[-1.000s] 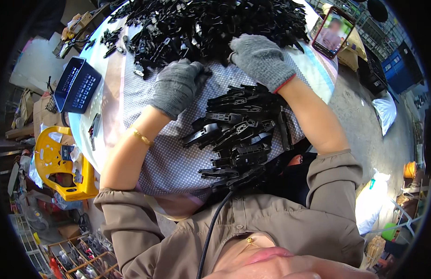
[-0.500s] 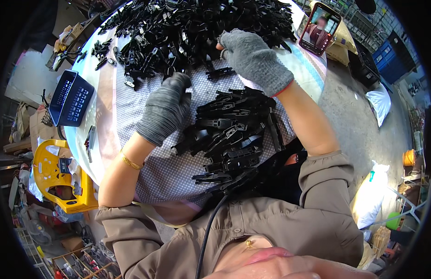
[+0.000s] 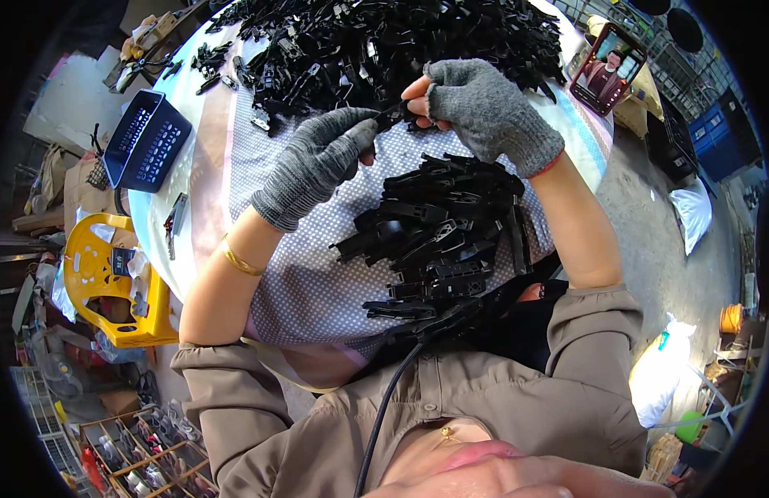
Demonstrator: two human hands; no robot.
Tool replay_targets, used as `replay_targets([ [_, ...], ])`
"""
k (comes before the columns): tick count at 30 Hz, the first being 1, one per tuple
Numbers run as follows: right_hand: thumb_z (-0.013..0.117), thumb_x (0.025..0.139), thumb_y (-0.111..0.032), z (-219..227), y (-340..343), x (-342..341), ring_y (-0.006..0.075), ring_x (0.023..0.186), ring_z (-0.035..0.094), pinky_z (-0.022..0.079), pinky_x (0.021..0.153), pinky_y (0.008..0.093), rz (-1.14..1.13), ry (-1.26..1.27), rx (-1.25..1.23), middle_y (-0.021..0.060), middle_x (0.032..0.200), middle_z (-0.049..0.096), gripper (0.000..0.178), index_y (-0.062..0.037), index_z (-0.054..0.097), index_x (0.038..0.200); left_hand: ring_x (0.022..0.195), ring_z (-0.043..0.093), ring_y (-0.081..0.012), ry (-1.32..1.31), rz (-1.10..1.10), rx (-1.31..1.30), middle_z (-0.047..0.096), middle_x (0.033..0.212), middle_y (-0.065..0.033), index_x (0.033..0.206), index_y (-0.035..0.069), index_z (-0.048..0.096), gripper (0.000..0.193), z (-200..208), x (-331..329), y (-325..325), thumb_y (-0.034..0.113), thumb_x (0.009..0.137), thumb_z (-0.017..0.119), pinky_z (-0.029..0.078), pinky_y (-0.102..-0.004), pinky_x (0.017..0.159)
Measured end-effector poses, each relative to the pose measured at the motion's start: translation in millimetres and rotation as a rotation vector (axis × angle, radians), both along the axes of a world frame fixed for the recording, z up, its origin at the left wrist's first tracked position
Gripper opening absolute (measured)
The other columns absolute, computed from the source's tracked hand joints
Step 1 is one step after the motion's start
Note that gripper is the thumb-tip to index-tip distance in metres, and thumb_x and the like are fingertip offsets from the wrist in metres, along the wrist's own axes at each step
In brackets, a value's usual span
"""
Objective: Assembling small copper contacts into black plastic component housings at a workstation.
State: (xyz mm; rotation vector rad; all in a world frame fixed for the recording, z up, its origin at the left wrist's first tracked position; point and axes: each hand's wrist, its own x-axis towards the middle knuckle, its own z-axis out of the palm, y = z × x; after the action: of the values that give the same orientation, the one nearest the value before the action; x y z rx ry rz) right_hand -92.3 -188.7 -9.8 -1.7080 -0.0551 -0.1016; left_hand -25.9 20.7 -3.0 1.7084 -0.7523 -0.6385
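A small black plastic part (image 3: 394,113) is pinched between the two gloved hands above the table. It is gripped at its right end by the bare fingertips of the right hand (image 3: 484,112), which wears a grey fingerless glove, and at its left end by the closed fingers of the left hand (image 3: 318,162), in a full grey knit glove. The step in hand is judged to be the joining or checking of this single piece; whether it is one part or two cannot be told at this size.

The next move is judged to call for a firm pinch and fine alignment, since the piece is small and partly hidden by the fingertips.

Just beneath the hands, at 6 o'clock from the part, a stack of black plastic pieces (image 3: 438,241) is laid on the dotted table cover (image 3: 301,290). At 12 o'clock a large loose heap of black parts (image 3: 384,41) is spread and is nearly touched by the right knuckles, so neighbouring pieces could be snagged. A phone (image 3: 607,68) is propped at 2 o'clock, a dark blue basket (image 3: 145,141) lies at 9 o'clock, and a yellow stool (image 3: 110,282) stands at 8 o'clock, well apart.
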Motion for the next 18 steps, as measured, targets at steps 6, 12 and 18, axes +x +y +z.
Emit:
replay_targets([
  [6,0.058,0.084,-0.015,-2,4,-3,0.012,0.072,0.06,0.05,0.065,0.0228,-0.007,-0.062,-0.014,0.0073,0.081,0.063,0.017,-0.001,0.063,0.092,0.056,0.045,-0.0033,-0.051,-0.026,0.037,0.055,0.067,0.0005,0.106,0.001,0.058,0.028,-2,2,-3,0.022,0.088,0.053,0.038,-0.0172,0.05],
  [12,0.056,0.085,-0.013,6,12,-6,0.0123,0.071,0.06,0.051,0.066,0.0246,-0.046,-0.001,-0.032,0.0073,0.081,0.063,0.016,0.0,0.063,0.091,0.058,0.047,-0.0053,-0.355,-0.025,-0.01,0.054,0.066,0.0012,0.105,0.002,0.059,0.026,-6,2,-3,0.02,0.088,0.054,0.042,-0.0196,0.054],
  [18,0.056,0.083,-0.005,-2,21,-6,0.012,0.072,0.059,0.051,0.071,0.0259,-0.117,-0.165,-0.388,0.0073,0.08,0.062,0.012,0.0013,0.063,0.09,0.061,0.046,-0.0049,-0.141,-0.044,0.112,0.054,0.067,0.0011,0.104,0.003,0.06,0.024,-5,9,-4,0.018,0.087,0.055,0.041,-0.02,0.055],
])
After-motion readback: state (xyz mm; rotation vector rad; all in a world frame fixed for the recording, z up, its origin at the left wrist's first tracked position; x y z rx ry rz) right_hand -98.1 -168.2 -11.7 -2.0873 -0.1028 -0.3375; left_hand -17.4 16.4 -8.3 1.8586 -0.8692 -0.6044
